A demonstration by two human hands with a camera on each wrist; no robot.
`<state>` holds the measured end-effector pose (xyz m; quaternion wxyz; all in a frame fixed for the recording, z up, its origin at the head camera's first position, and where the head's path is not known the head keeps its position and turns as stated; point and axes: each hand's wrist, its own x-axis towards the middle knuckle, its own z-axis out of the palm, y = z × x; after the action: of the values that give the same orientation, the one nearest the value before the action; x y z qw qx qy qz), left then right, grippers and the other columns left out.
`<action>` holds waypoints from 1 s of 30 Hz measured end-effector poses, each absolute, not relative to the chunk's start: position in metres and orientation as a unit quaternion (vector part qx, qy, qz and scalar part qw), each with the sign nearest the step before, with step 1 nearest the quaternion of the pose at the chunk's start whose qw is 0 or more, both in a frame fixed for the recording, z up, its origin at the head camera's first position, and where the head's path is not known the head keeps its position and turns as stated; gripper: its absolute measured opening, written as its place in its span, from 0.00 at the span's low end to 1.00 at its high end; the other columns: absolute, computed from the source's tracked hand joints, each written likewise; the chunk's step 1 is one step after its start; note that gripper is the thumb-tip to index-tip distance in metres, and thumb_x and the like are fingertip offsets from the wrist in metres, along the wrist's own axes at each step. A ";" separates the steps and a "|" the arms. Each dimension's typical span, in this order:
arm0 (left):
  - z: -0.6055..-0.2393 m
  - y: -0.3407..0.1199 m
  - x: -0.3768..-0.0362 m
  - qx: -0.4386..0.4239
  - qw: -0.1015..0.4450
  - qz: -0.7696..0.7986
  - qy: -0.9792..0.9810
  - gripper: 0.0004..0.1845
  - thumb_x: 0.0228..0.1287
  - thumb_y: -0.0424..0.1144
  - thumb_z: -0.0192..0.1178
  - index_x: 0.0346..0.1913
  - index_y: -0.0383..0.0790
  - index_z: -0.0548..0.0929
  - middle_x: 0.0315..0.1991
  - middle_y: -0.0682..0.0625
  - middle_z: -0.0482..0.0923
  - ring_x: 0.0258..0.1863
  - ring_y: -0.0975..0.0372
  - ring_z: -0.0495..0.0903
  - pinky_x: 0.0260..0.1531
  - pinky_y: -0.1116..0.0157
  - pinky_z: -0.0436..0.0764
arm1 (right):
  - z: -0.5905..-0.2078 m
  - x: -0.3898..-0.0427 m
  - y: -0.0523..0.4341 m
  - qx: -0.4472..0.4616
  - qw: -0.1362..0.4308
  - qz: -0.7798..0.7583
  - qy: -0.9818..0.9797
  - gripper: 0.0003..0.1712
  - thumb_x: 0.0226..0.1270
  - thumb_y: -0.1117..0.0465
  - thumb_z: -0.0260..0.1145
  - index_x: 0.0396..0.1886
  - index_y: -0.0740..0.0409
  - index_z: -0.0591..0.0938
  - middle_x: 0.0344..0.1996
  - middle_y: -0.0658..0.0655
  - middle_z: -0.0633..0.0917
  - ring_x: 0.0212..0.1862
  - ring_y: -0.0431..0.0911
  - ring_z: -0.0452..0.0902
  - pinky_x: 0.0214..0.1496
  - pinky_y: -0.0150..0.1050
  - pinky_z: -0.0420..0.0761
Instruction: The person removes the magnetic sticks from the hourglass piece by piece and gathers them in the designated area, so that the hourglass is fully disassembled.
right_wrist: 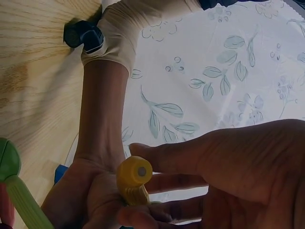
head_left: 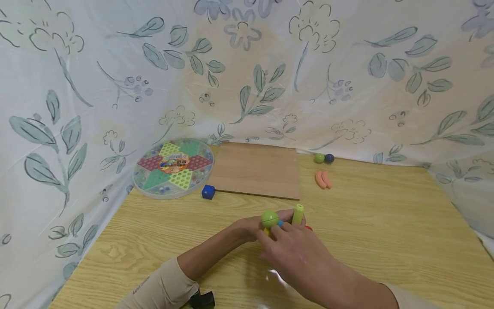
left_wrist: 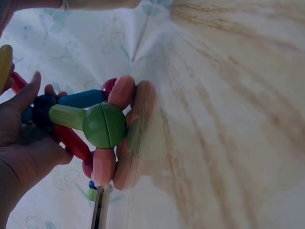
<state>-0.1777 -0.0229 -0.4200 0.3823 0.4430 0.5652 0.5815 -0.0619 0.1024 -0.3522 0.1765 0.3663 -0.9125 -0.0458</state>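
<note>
At the desk [head_left: 386,236], in front of a brown board [head_left: 256,169], my left grip [head_left: 251,227] held a structure of coloured rods and balls [left_wrist: 105,125]; beside it, my right grip [head_left: 299,253] pinched a yellow rod [right_wrist: 134,174].

The left hand [left_wrist: 26,148] grips a stick-and-ball construction around its navy ball [left_wrist: 43,107]. A light green rod [left_wrist: 66,116] joins that to a green ball [left_wrist: 104,126], with curved pink pieces [left_wrist: 104,166] above and below. A blue rod [left_wrist: 80,99] and red rod [left_wrist: 71,141] reach dark red balls [left_wrist: 87,165]. The glossy wooden tabletop [left_wrist: 248,105] mirrors part of it. A yellow rod [left_wrist: 5,67] shows at the left edge.
</note>
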 end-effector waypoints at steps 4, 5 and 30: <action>-0.421 -0.022 -0.178 0.444 0.376 0.575 0.576 0.07 0.78 0.31 0.49 0.46 0.27 0.68 0.35 0.56 0.72 0.36 0.71 0.71 0.45 0.75 0.73 | -0.352 -0.061 0.101 0.365 0.186 -0.053 -0.911 0.21 0.60 0.46 0.80 0.42 0.51 0.79 0.24 0.45 0.77 0.30 0.41 0.75 0.27 0.30 0.73; -0.422 -0.022 -0.178 0.443 0.376 0.575 0.576 0.07 0.78 0.31 0.49 0.46 0.27 0.68 0.35 0.56 0.72 0.36 0.71 0.71 0.45 0.75 0.73 | -0.352 -0.061 0.101 0.364 0.188 -0.054 -0.910 0.21 0.60 0.47 0.80 0.41 0.51 0.79 0.24 0.45 0.77 0.29 0.41 0.74 0.27 0.29 0.73; -0.419 -0.020 -0.175 0.432 0.367 0.556 0.608 0.07 0.78 0.32 0.51 0.46 0.28 0.70 0.37 0.55 0.72 0.39 0.72 0.71 0.46 0.77 0.70 | -0.345 -0.061 0.102 0.431 0.172 -0.159 -0.872 0.15 0.51 0.59 0.81 0.28 0.56 0.81 0.31 0.47 0.77 0.29 0.38 0.72 0.41 0.29 0.77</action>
<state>-0.1752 -0.0202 -0.4193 0.3674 0.4324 0.6078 0.5555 -0.0615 0.1016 -0.3452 0.1721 0.4306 -0.8716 -0.1590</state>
